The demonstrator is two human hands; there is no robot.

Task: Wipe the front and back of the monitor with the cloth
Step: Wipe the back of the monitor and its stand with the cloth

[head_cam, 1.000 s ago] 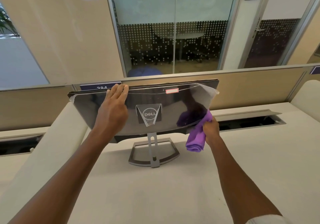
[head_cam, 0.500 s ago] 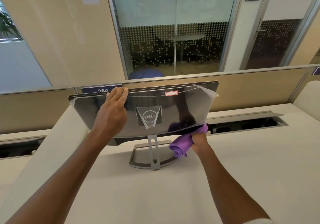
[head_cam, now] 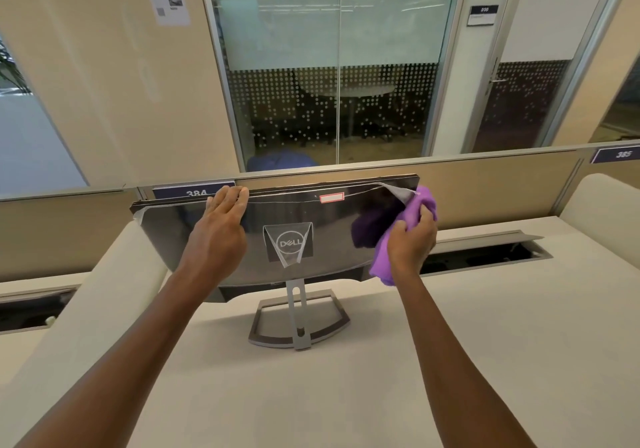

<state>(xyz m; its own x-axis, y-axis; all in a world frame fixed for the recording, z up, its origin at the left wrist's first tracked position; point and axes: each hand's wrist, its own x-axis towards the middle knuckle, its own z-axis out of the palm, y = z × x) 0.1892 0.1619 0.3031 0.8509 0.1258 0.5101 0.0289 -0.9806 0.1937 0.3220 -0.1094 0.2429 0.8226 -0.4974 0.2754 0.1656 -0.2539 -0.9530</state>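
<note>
A Dell monitor (head_cam: 180,239) stands on the pale desk with its glossy dark back facing me, on a grey metal stand (head_cam: 298,323). My left hand (head_cam: 221,226) lies flat on the back near the top left edge, fingers straight and reaching the rim. My right hand (head_cam: 412,239) grips a bunched purple cloth (head_cam: 424,201) and presses it against the monitor's upper right corner, where a loose film flap peels off. The cloth is mirrored in the shiny back. The screen side is hidden from me.
The pale desk (head_cam: 485,361) spreads around the stand. An open cable trough (head_cam: 485,253) runs behind the monitor on the right, another (head_cam: 31,309) on the left. A low beige partition (head_cam: 485,191) with number plates 384 and 385 stands behind; glass office walls lie beyond.
My right hand has swept the cloth from the monitor's lower right edge up to its upper right corner. My left hand has stayed on the top left of the back.
</note>
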